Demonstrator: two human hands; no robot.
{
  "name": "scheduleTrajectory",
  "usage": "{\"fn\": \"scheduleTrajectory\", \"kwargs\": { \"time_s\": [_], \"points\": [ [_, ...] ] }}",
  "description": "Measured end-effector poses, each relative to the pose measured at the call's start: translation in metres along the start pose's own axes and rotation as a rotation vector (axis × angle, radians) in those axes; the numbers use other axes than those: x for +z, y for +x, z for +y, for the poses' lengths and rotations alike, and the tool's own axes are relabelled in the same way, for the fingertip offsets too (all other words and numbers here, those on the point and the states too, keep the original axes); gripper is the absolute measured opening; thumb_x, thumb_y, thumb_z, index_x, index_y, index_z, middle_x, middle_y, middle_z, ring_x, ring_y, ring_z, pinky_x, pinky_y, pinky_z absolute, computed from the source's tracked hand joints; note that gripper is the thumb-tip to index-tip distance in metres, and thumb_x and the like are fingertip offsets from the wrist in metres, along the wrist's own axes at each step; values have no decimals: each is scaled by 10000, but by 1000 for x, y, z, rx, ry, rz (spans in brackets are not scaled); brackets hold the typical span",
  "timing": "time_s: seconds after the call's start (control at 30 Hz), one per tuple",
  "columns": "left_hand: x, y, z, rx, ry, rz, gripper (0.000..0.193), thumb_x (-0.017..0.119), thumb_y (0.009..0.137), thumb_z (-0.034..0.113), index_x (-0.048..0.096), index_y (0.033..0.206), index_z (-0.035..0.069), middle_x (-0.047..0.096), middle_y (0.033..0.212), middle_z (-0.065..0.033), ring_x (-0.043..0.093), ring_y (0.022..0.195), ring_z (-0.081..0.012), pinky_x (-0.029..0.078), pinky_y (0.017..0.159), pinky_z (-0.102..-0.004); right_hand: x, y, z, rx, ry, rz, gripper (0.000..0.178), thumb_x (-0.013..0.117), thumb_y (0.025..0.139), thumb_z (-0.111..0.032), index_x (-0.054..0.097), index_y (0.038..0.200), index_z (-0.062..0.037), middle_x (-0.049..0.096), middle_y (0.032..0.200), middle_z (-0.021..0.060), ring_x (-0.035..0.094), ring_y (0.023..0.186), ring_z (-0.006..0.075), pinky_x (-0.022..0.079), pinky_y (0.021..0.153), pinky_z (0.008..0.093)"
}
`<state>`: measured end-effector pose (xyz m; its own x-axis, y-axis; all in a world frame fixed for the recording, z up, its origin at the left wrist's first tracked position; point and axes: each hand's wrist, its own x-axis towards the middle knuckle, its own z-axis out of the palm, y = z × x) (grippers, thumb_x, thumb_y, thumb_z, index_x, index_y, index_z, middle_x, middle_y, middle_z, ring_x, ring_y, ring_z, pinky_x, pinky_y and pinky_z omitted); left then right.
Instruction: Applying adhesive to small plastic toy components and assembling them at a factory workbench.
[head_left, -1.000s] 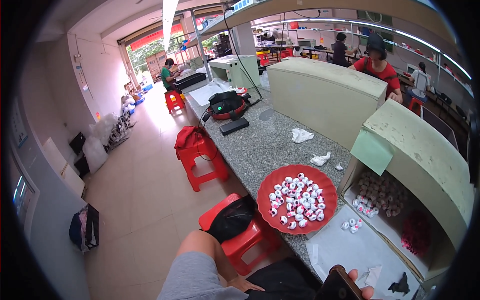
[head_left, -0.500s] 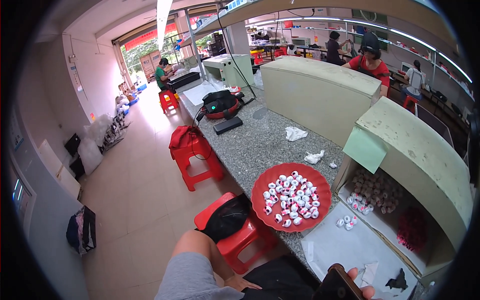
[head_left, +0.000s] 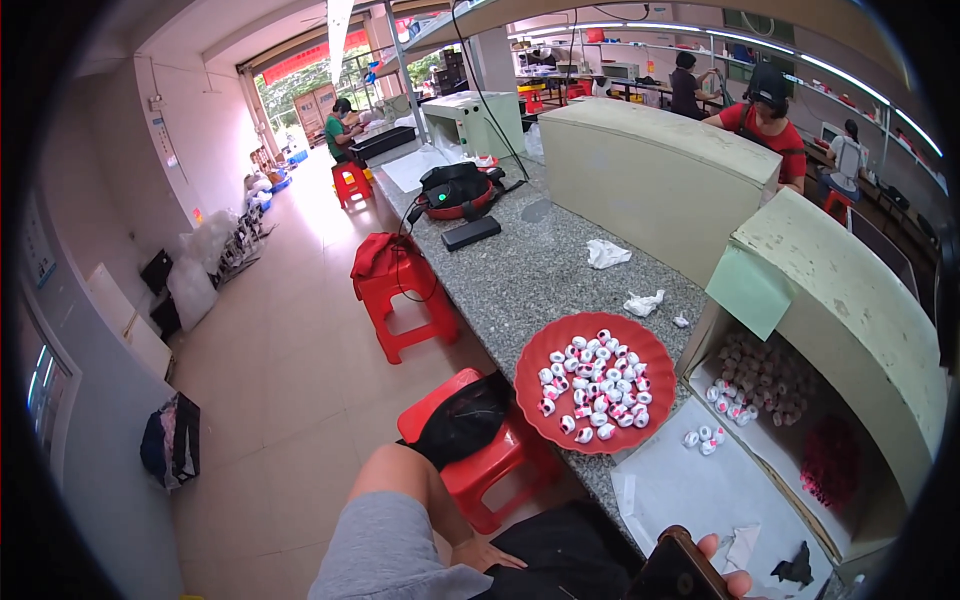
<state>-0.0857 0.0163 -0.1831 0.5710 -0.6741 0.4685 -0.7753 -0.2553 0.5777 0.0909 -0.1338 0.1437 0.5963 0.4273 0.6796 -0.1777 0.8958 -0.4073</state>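
Note:
My left hand [head_left: 492, 553] lies flat on my dark trousers at the bottom of the view, fingers spread, holding nothing. Only the fingertips of my right hand [head_left: 722, 563] show at the lower edge, and they grip a dark phone [head_left: 678, 572]. Above it lies a white sheet [head_left: 700, 490] inside an open-fronted box [head_left: 840, 320]. A red plate [head_left: 528, 372] on the grey granite counter [head_left: 520, 270] holds several small white and pink spools [head_left: 595, 385]. More spools [head_left: 700, 437] lie on the sheet.
A red stool [head_left: 505, 465] with a black bag [head_left: 465, 420] stands beside my knee, and a second red stool [head_left: 400, 295] farther along. Crumpled tissues [head_left: 607, 253] lie on the counter. A person in red [head_left: 765, 115] works behind the boxes, others farther back.
The view has drifted slightly, so the plate and counter sit a little lower and left. Both hands stay where they were, the phone still in the right.

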Motion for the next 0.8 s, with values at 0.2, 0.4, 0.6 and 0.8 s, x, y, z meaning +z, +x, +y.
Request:
{"fn": "scheduleTrajectory", "kwargs": {
  "time_s": [0.2, 0.4, 0.6, 0.8],
  "points": [
    [-2, 3, 4, -58, 44, -201, 667, 494, 651, 365, 292, 1153, -25, 256, 1198, -258, 195, 1148, -437, 173, 923, -545, -8, -1, -2, 44, 88, -15, 278, 437, 798, -165, 523, 1062, -180, 416, 1185, 2, 296, 1164, 224, -42, 964, 511],
    [-30, 10, 1, -111, 71, -622, 516, 376, 794, 397, 316, 1166, 43, 258, 1213, -245, 127, 1186, -417, 108, 954, -528, -23, -5, -7, 61, 153, -27, 280, 395, 824, -169, 517, 1075, -149, 414, 1189, 1, 278, 1176, 224, -21, 964, 506],
    [-96, 41, -7, -130, 128, -115, 415, 437, 791, 359, 393, 1126, 117, 242, 1263, -201, 237, 1161, -364, 192, 926, -495, -49, -19, -24, -236, -110, -158, 302, 391, 833, -220, 490, 1106, -135, 464, 1145, -21, 471, 984, 228, 152, 890, 534],
    [-156, 158, -12, -148, 151, 333, 353, 511, 776, 256, 452, 1045, 35, 453, 1106, -158, 420, 1016, -323, 317, 860, -400, -36, -43, -31, -312, -308, -148, 350, 442, 809, -346, 500, 1091, -146, 500, 1096, -30, 510, 908, 215, 275, 791, 513]
  ]
}}
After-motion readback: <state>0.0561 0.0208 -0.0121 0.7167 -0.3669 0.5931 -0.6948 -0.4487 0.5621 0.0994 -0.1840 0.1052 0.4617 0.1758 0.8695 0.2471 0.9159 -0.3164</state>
